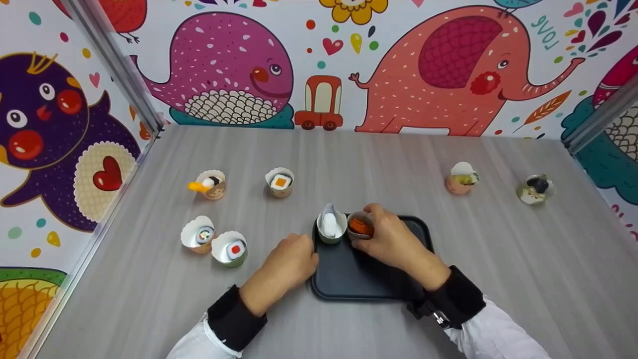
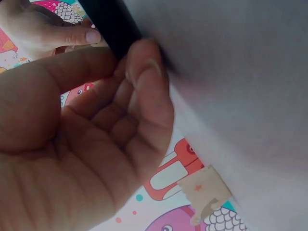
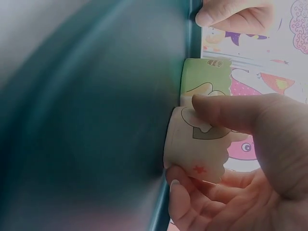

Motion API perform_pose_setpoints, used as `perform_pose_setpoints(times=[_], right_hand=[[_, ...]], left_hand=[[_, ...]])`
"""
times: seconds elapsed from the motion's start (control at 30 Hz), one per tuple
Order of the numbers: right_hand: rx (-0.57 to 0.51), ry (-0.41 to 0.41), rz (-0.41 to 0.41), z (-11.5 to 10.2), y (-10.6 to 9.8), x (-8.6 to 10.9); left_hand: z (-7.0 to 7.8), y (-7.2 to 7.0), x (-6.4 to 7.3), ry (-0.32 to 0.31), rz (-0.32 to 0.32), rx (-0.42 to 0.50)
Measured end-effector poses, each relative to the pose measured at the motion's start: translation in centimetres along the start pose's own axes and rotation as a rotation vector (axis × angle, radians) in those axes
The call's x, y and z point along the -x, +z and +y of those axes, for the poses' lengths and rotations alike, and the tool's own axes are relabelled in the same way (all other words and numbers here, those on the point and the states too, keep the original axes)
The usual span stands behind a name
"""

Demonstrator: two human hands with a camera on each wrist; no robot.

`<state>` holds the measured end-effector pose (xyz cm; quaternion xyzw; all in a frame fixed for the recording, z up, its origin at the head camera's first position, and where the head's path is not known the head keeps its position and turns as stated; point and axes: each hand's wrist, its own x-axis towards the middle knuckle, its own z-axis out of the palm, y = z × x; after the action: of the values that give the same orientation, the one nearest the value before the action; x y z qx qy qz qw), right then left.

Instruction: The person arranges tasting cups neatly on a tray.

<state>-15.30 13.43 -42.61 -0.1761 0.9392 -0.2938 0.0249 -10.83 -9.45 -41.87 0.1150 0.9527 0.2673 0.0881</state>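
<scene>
A dark tray (image 1: 366,279) lies on the table in front of the person. My left hand (image 1: 294,259) pinches the tray's left rim between thumb and curled fingers, as the left wrist view shows. My right hand (image 1: 391,239) holds a paper cup (image 3: 197,144) by its sides, its base against the tray's surface near the back edge. Something orange-red (image 1: 361,227) fills that cup. Right beside it, at the tray's back left corner, stands a green paper cup (image 3: 204,74) with a white piece (image 1: 330,225) in it.
Left of the tray stand paper cups with sushi-like pieces: an orange-and-white one (image 1: 208,184), one with an orange square (image 1: 280,182), a round roll (image 1: 198,234) and a red-centred roll (image 1: 230,248). On the right are a green-topped cup (image 1: 461,178) and a dark-topped cup (image 1: 535,190). A printed wall (image 1: 324,60) borders the back.
</scene>
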Motion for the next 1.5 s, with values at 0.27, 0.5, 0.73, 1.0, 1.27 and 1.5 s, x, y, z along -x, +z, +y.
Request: perform_pose_setpoints(times=[0.27,0.5,0.73,1.0,1.27,1.5], right_hand=[[-0.008,0.043,-0.036,-0.2,-0.3,0.2],[0.114,-0.035,0.041,-0.1,-1.5,0.9],[0.085,-0.04,0.123,0.8,-3.3,1.3],[0.116,-0.026,0.157,3.7,-5.6,2.1],[0.152,-0.022,0.217,8.2,-7.9,3.4],[0.195,0.023,0.255,12.0,-10.1,4.8]], left_hand=[[0.2,0.0,-0.2,-0.027,-0.025,0.008],[0.1,0.1,-0.4,-0.052,-0.045,0.006],[0.0,-0.1,-0.2,-0.052,-0.046,0.019],[0.0,0.1,-0.2,-0.051,-0.051,0.017],[0.0,0.1,-0.4,-0.053,-0.048,0.013],[0.1,0.1,-0.4,-0.064,-0.053,0.02]])
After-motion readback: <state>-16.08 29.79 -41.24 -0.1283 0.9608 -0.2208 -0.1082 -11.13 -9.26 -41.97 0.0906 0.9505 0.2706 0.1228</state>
